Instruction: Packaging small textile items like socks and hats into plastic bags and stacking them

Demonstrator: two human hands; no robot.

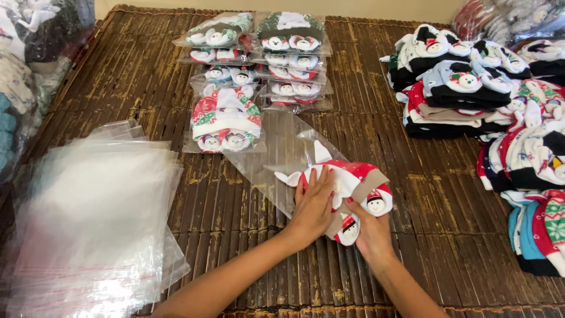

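Observation:
A folded red and white knitted sock pair (359, 182) with small snowman faces lies on the dark bamboo mat (412, 247), its end partly inside a clear plastic bag (282, 147). My left hand (312, 206) presses flat on the socks at the bag's mouth. My right hand (368, 229) grips the near end of the socks by the snowman faces. Both forearms come in from the bottom edge.
A stack of empty clear bags (94, 218) lies at the left. Packed sock bags (226, 123) sit in two rows at the top centre. A pile of loose socks (482, 100) fills the right side. Bagged goods (35, 53) stand at the far left.

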